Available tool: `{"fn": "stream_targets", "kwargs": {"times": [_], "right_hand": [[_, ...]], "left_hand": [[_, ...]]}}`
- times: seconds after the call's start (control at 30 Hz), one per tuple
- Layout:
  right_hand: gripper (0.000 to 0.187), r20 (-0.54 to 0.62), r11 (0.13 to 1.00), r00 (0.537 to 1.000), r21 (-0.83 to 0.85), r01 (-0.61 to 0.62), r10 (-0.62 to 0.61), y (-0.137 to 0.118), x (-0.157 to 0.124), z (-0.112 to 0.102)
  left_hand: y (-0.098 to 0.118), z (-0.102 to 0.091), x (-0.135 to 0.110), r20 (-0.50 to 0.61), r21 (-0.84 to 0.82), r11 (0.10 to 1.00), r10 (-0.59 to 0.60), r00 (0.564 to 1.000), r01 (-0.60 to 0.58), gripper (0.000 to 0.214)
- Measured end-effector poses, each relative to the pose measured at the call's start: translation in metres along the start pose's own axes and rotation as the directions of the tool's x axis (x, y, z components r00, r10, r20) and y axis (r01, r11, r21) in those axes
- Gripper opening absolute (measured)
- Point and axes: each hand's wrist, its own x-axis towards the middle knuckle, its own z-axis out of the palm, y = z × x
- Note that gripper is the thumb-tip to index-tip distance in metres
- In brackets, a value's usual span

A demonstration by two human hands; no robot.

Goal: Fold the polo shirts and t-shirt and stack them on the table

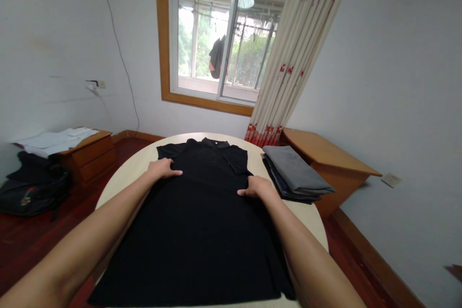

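A black polo shirt (202, 221) lies flat on a round pale table (126, 173), collar toward the window. My left hand (163, 168) rests on the shirt near its left shoulder, fingers together and lying flat on the cloth. My right hand (257, 186) sits at the shirt's right side by the folded-in sleeve, fingers curled onto the fabric edge. Both forearms reach across the shirt from the near side.
A stack of folded grey and dark clothes (294, 173) lies on the table's right edge. A wooden side table (325, 151) stands beyond it, a wooden drawer unit (88, 151) with pale cloth at left, a black bag (34, 190) on the floor.
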Motion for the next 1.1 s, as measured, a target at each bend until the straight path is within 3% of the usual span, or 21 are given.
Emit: {"fn": "stream_targets", "kwargs": {"times": [0.07,0.13,0.23,0.3,0.43,0.57,0.77,0.87,0.93,1.03,1.1], "right_hand": [[0.051,-0.159,1.000,0.987,-0.011,0.003,-0.004,-0.015,0.013,-0.009],[0.034,-0.285,0.995,0.954,0.009,0.100,-0.093,-0.028,0.032,-0.011],[0.018,-0.236,0.957,0.934,0.045,0.286,-0.268,-0.037,0.064,-0.001],[0.018,-0.189,0.945,0.935,0.075,0.318,-0.300,-0.036,0.082,0.007],[0.031,-0.199,0.964,0.951,0.073,0.256,-0.237,-0.031,0.097,0.015],[0.037,-0.216,0.978,0.954,-0.033,0.207,-0.209,-0.028,0.097,0.010],[0.043,-0.188,0.992,0.974,0.052,-0.117,0.125,0.006,0.100,-0.004],[0.040,-0.185,0.967,0.950,0.071,-0.244,0.253,0.019,0.100,-0.005],[0.039,-0.225,0.961,0.934,0.064,-0.268,0.276,0.014,0.099,-0.003],[0.038,-0.310,0.997,0.948,-0.008,-0.082,0.075,-0.006,0.099,0.001],[0.045,-0.305,0.996,0.948,-0.036,0.083,-0.090,-0.018,0.102,0.006]], "left_hand": [[0.008,-0.007,0.006,-0.144,0.066,0.997,0.035,0.989,-0.025,0.060],[0.015,-0.007,0.016,-0.245,0.095,0.990,0.124,0.962,-0.103,0.052],[0.013,0.000,0.039,-0.164,0.038,0.986,0.167,0.972,-0.162,0.055],[0.003,0.005,0.055,-0.078,-0.001,0.990,0.137,0.987,-0.138,0.064],[-0.021,0.010,0.076,0.002,-0.025,0.996,0.089,0.996,-0.089,0.080],[-0.028,0.012,0.077,0.081,-0.001,1.000,0.009,0.997,-0.009,0.099],[-0.018,0.011,0.069,0.056,0.023,0.996,-0.091,0.994,0.090,0.119],[-0.004,0.007,0.069,0.043,0.061,0.994,-0.099,0.994,0.096,0.114],[0.011,0.006,0.070,0.023,0.074,0.996,-0.043,0.999,0.041,0.102],[0.034,0.012,0.071,0.036,0.006,0.998,0.061,0.998,-0.061,0.087],[0.041,0.018,0.072,0.068,-0.045,0.995,0.087,0.994,-0.084,0.084]]}}
